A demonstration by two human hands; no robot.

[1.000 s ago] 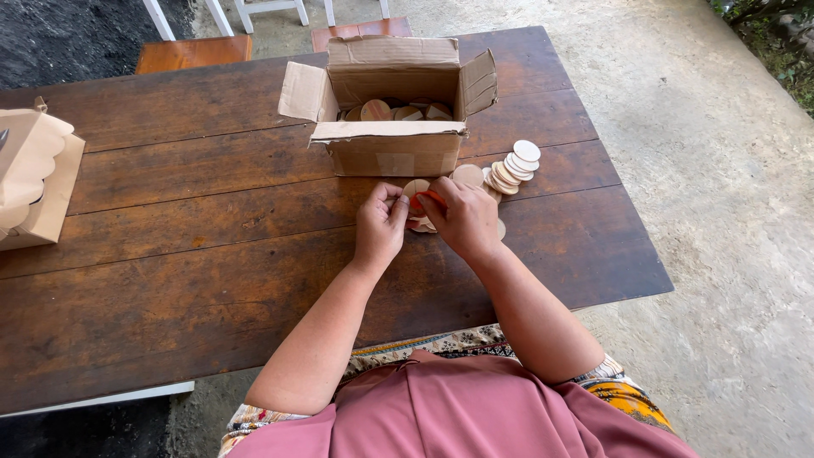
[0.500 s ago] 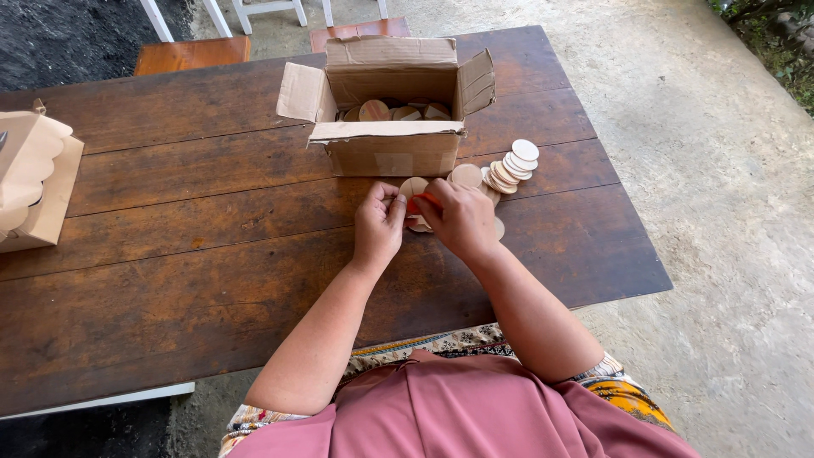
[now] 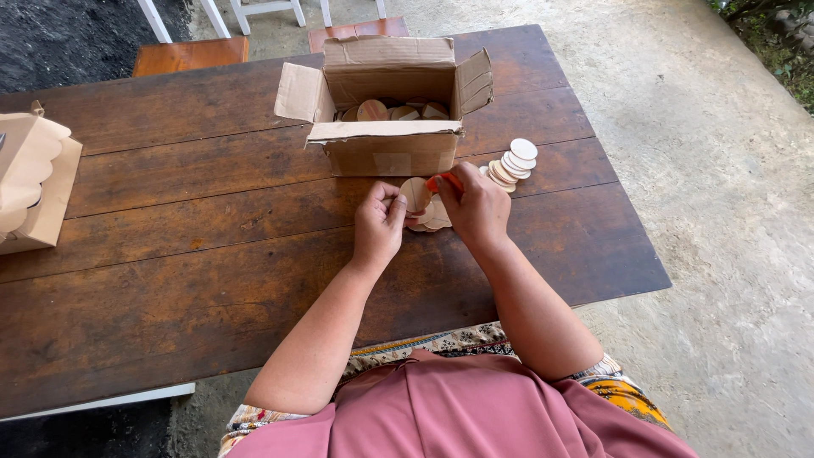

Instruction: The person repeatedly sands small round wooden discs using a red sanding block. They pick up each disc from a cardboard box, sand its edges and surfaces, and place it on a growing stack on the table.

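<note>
My left hand (image 3: 378, 225) pinches a round wooden disc (image 3: 415, 194) upright by its edge, just in front of the open cardboard box (image 3: 393, 151). My right hand (image 3: 476, 206) grips a small orange-red object (image 3: 444, 181) pressed against the disc's right side. Under my hands a few more wooden discs (image 3: 431, 218) lie flat on the dark wooden table (image 3: 212, 254). A slanted row of pale discs (image 3: 511, 162) rests right of the box. Inside the box more wooden discs (image 3: 392, 111) show.
A second cardboard box (image 3: 30, 182) with scalloped flaps sits at the table's left edge. A wooden bench (image 3: 191, 54) and white chair legs (image 3: 254, 10) stand beyond the far side. Concrete floor (image 3: 721, 212) lies to the right.
Both hands stay in front of the box. The disc has turned more upright between my fingers, and the orange-red object now shows at its top right.
</note>
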